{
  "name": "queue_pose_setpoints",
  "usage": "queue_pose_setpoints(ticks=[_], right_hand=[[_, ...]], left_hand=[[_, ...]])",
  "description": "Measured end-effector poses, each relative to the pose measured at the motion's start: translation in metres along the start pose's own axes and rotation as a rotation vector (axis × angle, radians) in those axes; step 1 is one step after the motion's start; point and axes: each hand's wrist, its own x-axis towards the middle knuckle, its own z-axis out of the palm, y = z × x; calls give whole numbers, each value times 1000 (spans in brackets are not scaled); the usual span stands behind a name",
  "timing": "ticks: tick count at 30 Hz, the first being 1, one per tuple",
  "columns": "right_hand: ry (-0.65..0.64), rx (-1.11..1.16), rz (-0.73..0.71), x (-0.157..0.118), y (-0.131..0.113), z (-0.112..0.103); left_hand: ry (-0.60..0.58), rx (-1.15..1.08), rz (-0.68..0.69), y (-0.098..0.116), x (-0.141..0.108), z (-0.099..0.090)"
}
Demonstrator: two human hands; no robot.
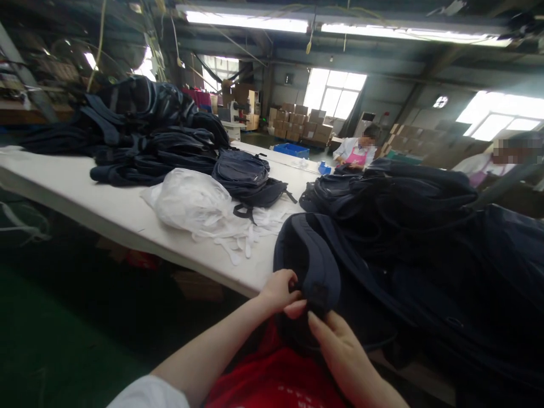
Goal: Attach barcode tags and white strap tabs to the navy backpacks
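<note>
A dark navy backpack (365, 306) lies at the table's near edge, its padded shoulder strap (317, 255) curving up in front of me. My left hand (280, 292) is closed at the lower end of that strap, thumb and fingers bent around dark material. Just to its right, my right hand (335, 337) pinches the black strap end (317, 303). The two hands are close together, low in the view. Shadow hides exactly what lies between the fingertips.
A white table (106, 198) carries a clear plastic bag (191, 201) with loose white strips (238, 243) beside it. Piles of navy backpacks (148, 130) stand at the left, more (408, 192) at the right. Across the table are a blue bin (291, 150) and two people (357, 150).
</note>
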Motion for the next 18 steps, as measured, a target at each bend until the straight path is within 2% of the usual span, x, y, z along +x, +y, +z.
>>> queue_pose_setpoints(ticks=[3,5,6,7,10,11,12,14,16,18], right_hand=[[200,345,63,6,-3,-20],[285,469,70,9,-10,-33],[309,501,72,10,-13,-38],[325,524,77,10,-15,-41],[301,583,123,4,-19,-41],[266,607,153,1,-18,-38],[224,633,188,-2,-15,-33],[132,688,272,-8,-8,-22],[71,736,356,-12,3,-11],[49,773,427,-14,16,-3]], left_hand=[[176,55,79,11,-21,-16],[219,-2,106,21,-39,-22],[166,-91,78,26,-47,-24],[56,-221,16,30,-54,-23],[-439,-773,-220,43,-66,-14],[-548,-950,-277,45,-65,-10],[-585,-1100,-316,46,-62,-7],[-539,-1296,-368,44,-50,-3],[-529,-1345,-473,38,-35,-1],[-577,-1312,-635,31,-21,0]])
